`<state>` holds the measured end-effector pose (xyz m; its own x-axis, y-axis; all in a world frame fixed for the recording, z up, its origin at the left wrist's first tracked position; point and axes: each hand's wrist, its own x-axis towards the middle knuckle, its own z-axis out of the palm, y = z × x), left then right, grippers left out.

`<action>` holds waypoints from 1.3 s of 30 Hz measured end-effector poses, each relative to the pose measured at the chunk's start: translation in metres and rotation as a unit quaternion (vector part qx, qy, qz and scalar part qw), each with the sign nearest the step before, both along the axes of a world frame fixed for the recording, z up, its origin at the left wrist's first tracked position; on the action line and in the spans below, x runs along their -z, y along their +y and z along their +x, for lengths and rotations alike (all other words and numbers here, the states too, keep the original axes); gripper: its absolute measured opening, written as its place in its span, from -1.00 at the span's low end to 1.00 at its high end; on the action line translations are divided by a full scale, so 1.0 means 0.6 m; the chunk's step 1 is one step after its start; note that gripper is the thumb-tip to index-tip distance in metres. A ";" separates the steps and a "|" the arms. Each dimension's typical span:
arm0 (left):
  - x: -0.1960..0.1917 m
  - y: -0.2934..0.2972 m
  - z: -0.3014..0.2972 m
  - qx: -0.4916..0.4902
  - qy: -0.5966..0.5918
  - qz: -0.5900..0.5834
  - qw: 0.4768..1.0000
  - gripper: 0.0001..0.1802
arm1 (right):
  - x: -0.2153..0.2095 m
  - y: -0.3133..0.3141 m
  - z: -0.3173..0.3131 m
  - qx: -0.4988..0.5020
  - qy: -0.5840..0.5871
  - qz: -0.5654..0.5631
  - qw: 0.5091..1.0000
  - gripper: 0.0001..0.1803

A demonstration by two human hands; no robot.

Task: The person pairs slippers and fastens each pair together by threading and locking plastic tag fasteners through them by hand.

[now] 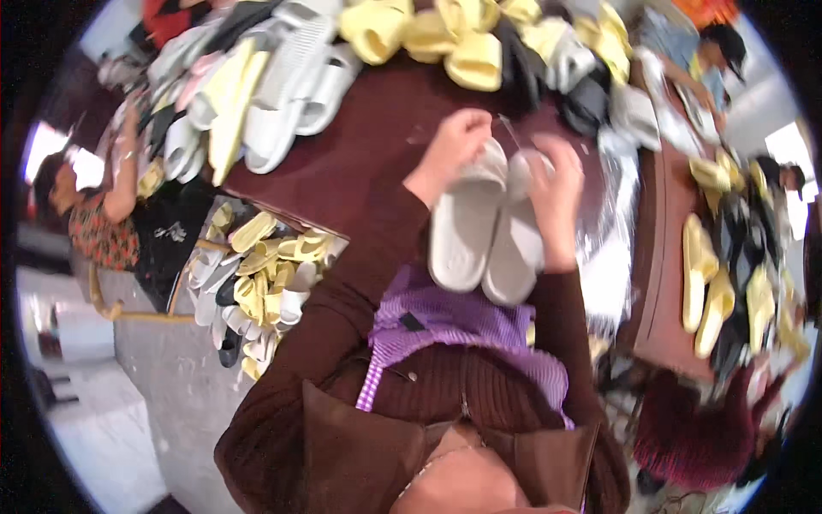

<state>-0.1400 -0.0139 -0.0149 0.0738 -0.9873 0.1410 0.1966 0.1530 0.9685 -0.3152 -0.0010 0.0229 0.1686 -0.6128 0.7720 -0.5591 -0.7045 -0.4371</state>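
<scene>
A pair of light grey slide sandals (467,236) is side by side in front of me, heels toward my body and toes away. My left hand (454,154) is closed at the strap and toe of the left sandal, its fingertips pinched together. Curled over the strap of the right sandal (514,244) is my right hand (556,184). A thin pale strand (507,130) shows between the fingers of both hands; motion blurs it, and its ends cannot be made out. The sandals overhang the purple apron (454,308) at my waist.
Yellow, grey and black slides (377,30) line the far side of the dark red table (342,171). Clear plastic (608,223) lies at right, beside a second table (655,257) bearing slides. More slides (265,278) are heaped low at left. People work on both sides.
</scene>
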 end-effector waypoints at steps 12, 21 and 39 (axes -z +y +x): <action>0.001 0.151 0.319 -0.569 -0.321 -0.148 0.743 -0.59 | 0.028 0.110 -0.014 0.014 0.168 0.319 0.933 -0.62; 0.027 0.151 0.377 -0.422 -0.708 0.065 0.562 -0.06 | 0.090 0.065 -0.015 0.135 0.173 0.271 0.937 -0.64; 0.021 0.191 0.471 -0.481 -0.410 -0.051 0.773 -0.55 | -0.267 0.007 -0.555 0.533 0.227 0.047 0.814 -0.62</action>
